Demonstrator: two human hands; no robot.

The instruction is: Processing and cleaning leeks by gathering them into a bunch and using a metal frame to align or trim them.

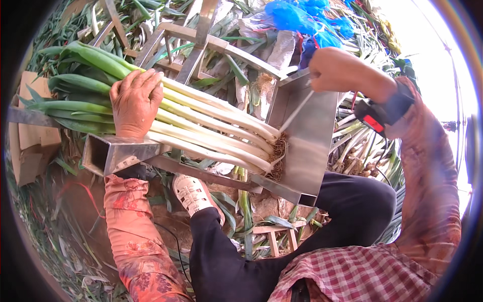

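Several long green onions [211, 124] lie side by side across a metal frame [203, 175], green leaves to the left and roots [278, 158] against the metal end tray [311, 128]. My left hand [136, 102] rests palm down on the stalks where green turns to white, its fingers together over them. Raised above the tray's far edge, my right hand [328, 71] is closed on a thin pale strip [296, 113], which stretches down to the root end of the stalks. Whether that strip is a peeled layer or a tie, I cannot tell.
Loose onions and leaves [351, 147] cover the ground on the right and beyond the frame. Blue plastic [302, 19] lies at the back. A cardboard box [36, 132] stands at the left. My shoe [194, 194] is below the frame, near a small wooden rack [277, 232].
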